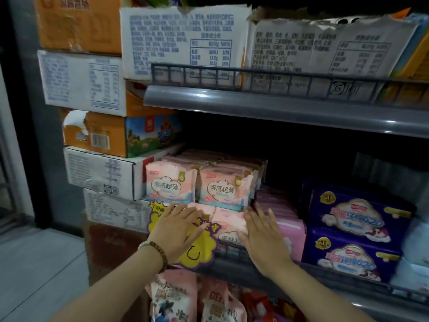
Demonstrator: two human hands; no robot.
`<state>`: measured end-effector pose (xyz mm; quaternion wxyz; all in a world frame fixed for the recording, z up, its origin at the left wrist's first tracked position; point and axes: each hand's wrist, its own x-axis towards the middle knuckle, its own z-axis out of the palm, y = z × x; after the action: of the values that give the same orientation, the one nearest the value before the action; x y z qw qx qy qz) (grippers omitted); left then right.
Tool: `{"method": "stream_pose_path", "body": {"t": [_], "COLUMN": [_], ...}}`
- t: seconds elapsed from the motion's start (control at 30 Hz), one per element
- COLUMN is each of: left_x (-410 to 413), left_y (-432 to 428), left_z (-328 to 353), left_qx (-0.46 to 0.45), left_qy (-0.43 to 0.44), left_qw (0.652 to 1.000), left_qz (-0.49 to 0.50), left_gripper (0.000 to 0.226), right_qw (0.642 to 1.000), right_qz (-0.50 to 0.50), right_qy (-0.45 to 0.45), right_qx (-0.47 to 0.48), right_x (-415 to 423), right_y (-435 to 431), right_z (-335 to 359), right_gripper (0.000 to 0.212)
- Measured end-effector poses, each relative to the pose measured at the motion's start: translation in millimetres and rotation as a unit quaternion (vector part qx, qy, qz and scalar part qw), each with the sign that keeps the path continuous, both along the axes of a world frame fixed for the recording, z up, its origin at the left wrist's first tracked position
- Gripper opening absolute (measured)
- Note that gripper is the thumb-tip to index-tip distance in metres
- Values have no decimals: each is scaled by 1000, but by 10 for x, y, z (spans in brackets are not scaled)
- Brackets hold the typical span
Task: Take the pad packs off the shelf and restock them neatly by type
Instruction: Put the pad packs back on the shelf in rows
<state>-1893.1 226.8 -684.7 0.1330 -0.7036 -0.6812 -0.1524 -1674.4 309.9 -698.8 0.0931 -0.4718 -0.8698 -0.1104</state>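
Pink pad packs (222, 189) are stacked just behind the yellow sign (197, 249). Our left hand (178, 231) lies against the sign, our right hand (263, 238) just beside it on the packs. The fingers (261, 219) are straight and hold nothing. We judge the packs light, soft and slippery: grip both sides.

On the middle shelf (243, 266), two rows of pad packs (202, 184) stand on top of a lower layer (228, 225) at the left end. Just to their right sit lower flat packs (285, 219), then two large packs (352, 228), one above the other. Both hands (178, 228) (262, 235) lie flat against the lower layer's front, the left one over a price sign (197, 249) on the rail. Cartons (185, 43) fill the upper shelf (278, 105), stacked boxes (99, 135) stand left of the shelving, and bags (176, 296) lie below.
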Motion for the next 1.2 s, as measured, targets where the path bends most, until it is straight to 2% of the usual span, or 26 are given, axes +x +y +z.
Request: {"method": "stream_pose_path", "body": {"t": [0.13, 0.2, 0.27, 0.33, 0.43, 0.57, 0.63, 0.73, 0.8, 0.87, 0.97, 1.03, 1.1, 1.17, 1.2], "left_x": [41, 20, -42, -103, -177, -274, -305, -315, -303, -285, -276, -318, -394, -464, -481], "left_y": [-9, 0, 13, 52, 144, 271, 308, 298, 252, 218, 260, 341, 433, 514, 543], "left_z": [14, 23, 39, 63, 122, 196, 231, 239, 194, 146, 191, 302, 420, 485, 509], "left_qx": [18, 44, 58, 59, 47, 8, -11, -6, 42, 91, 117, 134, 145, 137, 127], "left_qy": [-18, -52, -108, -150, -189, -179, -165, -166, -168, -177, -238, -305, -357, -350, -332], "left_qw": [1000, 998, 991, 983, 976, 979, 982, 982, 981, 976, 958, 935, 916, 919, 926], "left_qz": [-3, 13, 50, 84, 100, 99, 94, 91, 89, 90, 109, 117, 114, 121, 129], "left_gripper": [110, 100, 94, 85, 73, 69, 71, 72, 72, 72, 76, 77, 83, 89, 91], "right_qw": [1000, 999, 995, 988, 988, 994, 990, 965, 940, 910, 868, 834, 798, 790, 788], "right_qz": [-15, 7, 31, 55, 79, 57, 60, 102, 116, 72, 11, -22, -26, -5, 2], "right_qy": [-1, 30, 91, 142, 132, 90, 93, 187, 282, 375, 433, 469, 514, 539, 547], "right_qx": [-5, 10, -17, -23, -26, -34, -83, -151, -154, -160, -243, -290, -315, -293, -282], "right_x": [-110, -81, -56, -101, -251, -378, -402, -378, -366, -359, -400, -472, -572, -638, -666], "right_y": [-63, -64, -41, -5, 88, 181, 207, 138, 54, 52, 149, 237, 320, 436, 484], "right_z": [71, 129, 158, 245, 379, 454, 467, 536, 580, 653, 776, 799, 786, 742, 729], "right_gripper": [85, 94, 96, 80, 55, 53, 54, 55, 68, 84, 74, 81, 94, 121, 125]}}
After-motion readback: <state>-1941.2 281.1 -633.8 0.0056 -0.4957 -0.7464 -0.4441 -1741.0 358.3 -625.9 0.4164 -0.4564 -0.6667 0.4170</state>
